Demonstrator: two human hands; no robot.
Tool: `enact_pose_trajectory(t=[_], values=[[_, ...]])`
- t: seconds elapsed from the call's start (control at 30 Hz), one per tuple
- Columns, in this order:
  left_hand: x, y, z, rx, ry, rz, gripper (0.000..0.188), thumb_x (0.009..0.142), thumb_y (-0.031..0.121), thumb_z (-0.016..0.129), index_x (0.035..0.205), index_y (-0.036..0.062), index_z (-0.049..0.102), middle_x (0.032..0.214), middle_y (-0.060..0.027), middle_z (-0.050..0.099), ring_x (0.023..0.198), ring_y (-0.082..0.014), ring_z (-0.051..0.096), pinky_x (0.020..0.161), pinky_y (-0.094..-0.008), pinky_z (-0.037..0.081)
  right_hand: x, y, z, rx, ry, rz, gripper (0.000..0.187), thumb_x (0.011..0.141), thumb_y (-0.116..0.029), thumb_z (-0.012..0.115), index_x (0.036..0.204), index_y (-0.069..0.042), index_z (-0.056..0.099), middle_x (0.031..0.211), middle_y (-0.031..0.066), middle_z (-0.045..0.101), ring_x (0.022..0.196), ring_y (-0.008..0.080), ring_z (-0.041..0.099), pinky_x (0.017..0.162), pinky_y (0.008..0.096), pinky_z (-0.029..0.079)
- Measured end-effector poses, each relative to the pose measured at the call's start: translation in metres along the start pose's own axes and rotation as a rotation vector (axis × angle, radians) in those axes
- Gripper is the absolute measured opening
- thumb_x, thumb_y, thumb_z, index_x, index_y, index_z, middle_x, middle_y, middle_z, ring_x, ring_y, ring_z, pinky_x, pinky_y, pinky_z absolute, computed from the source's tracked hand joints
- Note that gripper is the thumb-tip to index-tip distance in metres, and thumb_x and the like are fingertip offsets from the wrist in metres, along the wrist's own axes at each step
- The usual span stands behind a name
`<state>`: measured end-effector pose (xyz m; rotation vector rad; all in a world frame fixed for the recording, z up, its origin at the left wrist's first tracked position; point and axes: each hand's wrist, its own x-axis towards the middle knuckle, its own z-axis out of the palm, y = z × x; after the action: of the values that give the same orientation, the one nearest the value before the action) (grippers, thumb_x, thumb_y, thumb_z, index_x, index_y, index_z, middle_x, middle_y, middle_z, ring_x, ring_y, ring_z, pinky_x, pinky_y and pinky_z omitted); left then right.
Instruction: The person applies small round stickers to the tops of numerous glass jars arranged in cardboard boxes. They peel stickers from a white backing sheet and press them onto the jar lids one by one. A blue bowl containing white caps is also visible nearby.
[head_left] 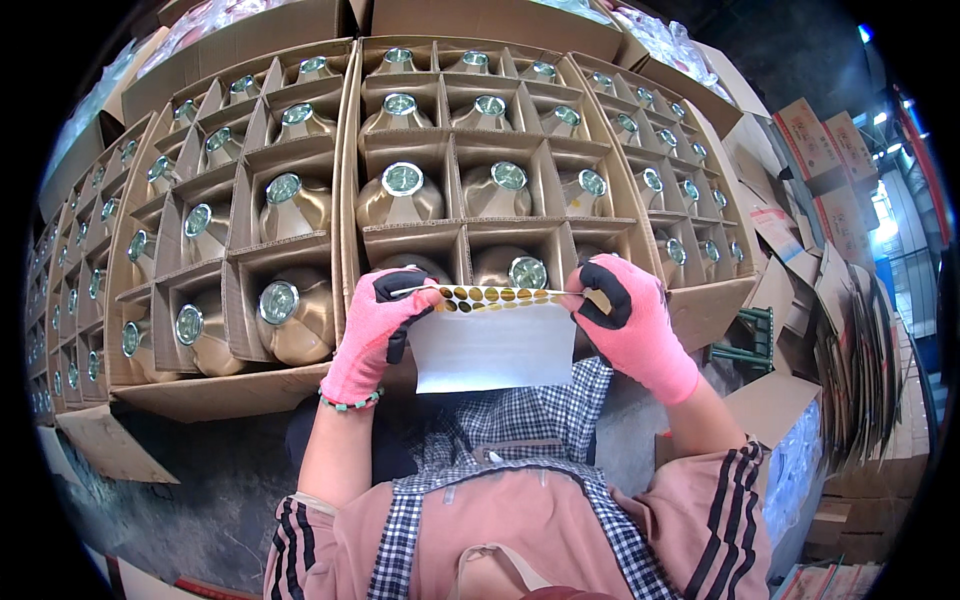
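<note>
grey floor (190, 510), flattened cardboard (848, 360) at right, green metal frame (757, 342), bright light (884, 215) upper right

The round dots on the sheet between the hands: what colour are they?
The dots are shiny gold, some looking darker; the head view shows them.

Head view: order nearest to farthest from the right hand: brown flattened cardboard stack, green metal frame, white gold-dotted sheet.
1. White gold-dotted sheet, held, on the left
2. Green metal frame, on the right
3. Brown flattened cardboard stack, farther right
</note>
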<state>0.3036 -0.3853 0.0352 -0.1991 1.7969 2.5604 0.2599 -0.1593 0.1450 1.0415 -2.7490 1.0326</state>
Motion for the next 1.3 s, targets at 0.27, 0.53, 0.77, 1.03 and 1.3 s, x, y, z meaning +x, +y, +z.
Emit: enact_pose_trajectory(t=[0.27, 0.53, 0.77, 1.03, 1.3], values=[[0.003, -0.005, -0.005, -0.029, 0.028, -0.03, 0.018, 0.069, 0.013, 0.066, 0.079, -0.0006, 0.062, 0.072, -0.0013, 0.059, 0.067, -0.0074, 0.052, 0.063, -0.0193, 0.041, 0.005, 0.003, 0.001, -0.27, -0.017, -0.308, 0.022, 0.061, -0.002, 0.064, 0.081, -0.006, 0.058, 0.077, 0.0084, 0.054, 0.078, 0.0278, 0.055, 0.07, 0.036, 0.043], [0.005, -0.007, -0.006, -0.08, 0.048, -0.003, 0.02, 0.068, 0.016, 0.07, 0.078, 0.0005, 0.063, 0.068, 0.0, 0.059, 0.062, -0.0054, 0.052, 0.057, -0.0189, 0.041, 0.014, 0.003, 0.002, -0.406, 0.016, -0.529, 0.019, 0.058, -0.004, 0.064, 0.076, -0.007, 0.058, 0.078, 0.0023, 0.057, 0.09, 0.0242, 0.056, 0.076, 0.0355, 0.043], [0.004, -0.005, -0.009, -0.024, -0.033, -0.07, 0.021, 0.066, 0.021, 0.071, 0.075, 0.0028, 0.064, 0.064, 0.0025, 0.055, 0.059, -0.0048, 0.049, 0.054, -0.0179, 0.038, 0.049, 0.006, -0.008, 0.43, -0.047, 0.104, 0.011, 0.063, 0.002, 0.063, 0.07, 0.001, 0.055, 0.113, 0.0091, 0.051, 0.099, 0.0241, 0.053, 0.087, 0.0336, 0.039], [0.0, 0.001, -0.003, 0.088, -0.219, -0.107, 0.024, 0.065, 0.022, 0.072, 0.069, 0.0009, 0.062, 0.06, 0.0032, 0.047, 0.055, -0.0043, 0.042, 0.047, -0.0188, 0.03, 0.141, 0.118, 0.077, -0.581, -0.411, -0.129, 0.013, 0.063, -0.015, 0.067, 0.073, -0.01, 0.061, 0.131, 0.0119, 0.035, 0.12, 0.0385, 0.029, 0.098, 0.0439, 0.028], [0.0, 0.004, -0.009, 0.108, -0.244, -0.084, 0.024, 0.064, 0.022, 0.073, 0.07, 0.0006, 0.062, 0.062, 0.0019, 0.048, 0.057, -0.0052, 0.044, 0.049, -0.0192, 0.032, 0.157, 0.118, 0.099, -0.966, -0.563, -0.258, 0.021, 0.069, -0.02, 0.06, 0.087, -0.011, 0.062, 0.133, 0.0131, 0.031, 0.121, 0.0358, 0.028, 0.097, 0.0468, 0.027]])
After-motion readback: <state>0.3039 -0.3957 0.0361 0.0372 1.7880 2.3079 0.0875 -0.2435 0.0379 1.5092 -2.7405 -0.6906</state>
